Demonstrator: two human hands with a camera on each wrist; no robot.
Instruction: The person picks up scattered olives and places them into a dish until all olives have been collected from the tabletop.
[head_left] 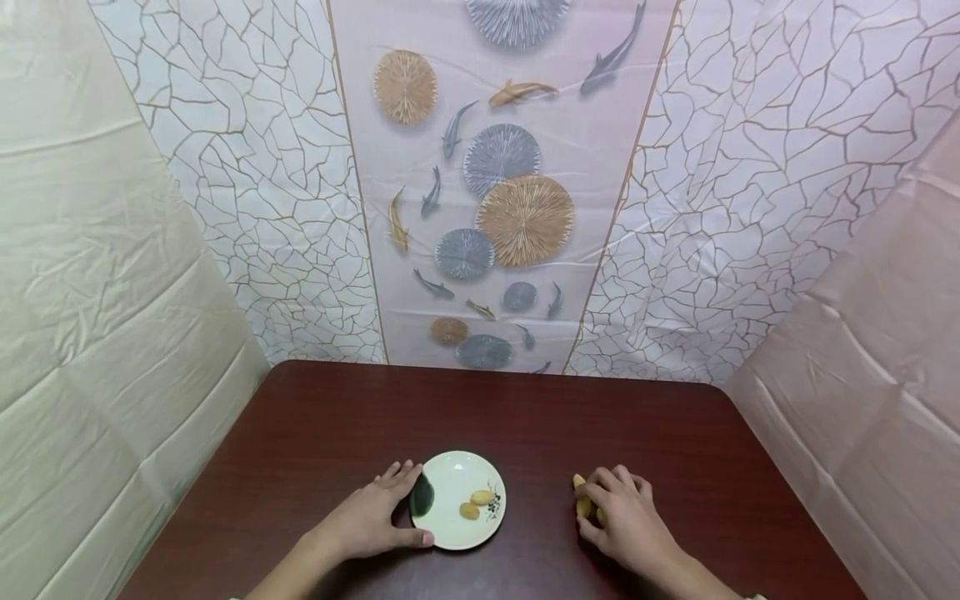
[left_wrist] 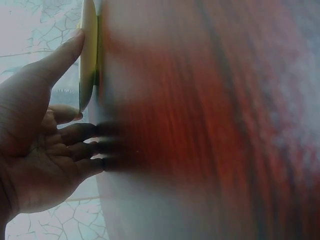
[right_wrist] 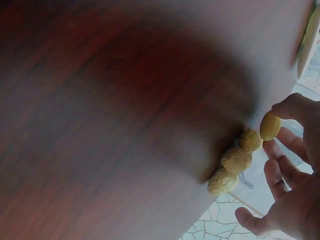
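The yellow oval piece (right_wrist: pixel 270 126) is well to the right of the plate (head_left: pixel 450 487), pinched between thumb and fingertip of the right hand (head_left: pixel 622 512). Three similar pieces (right_wrist: pixel 236 160) lie in a row on that side; a light grip and straight lift should avoid nudging them. The left hand (head_left: pixel 371 517), spread wide, touches the plate's left rim. Open tabletop (head_left: pixel 540 500) stretches right of the plate; its far edge is well beyond it.

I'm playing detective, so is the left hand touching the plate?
Touching: the left wrist view shows the left hand with its thumb against the plate.
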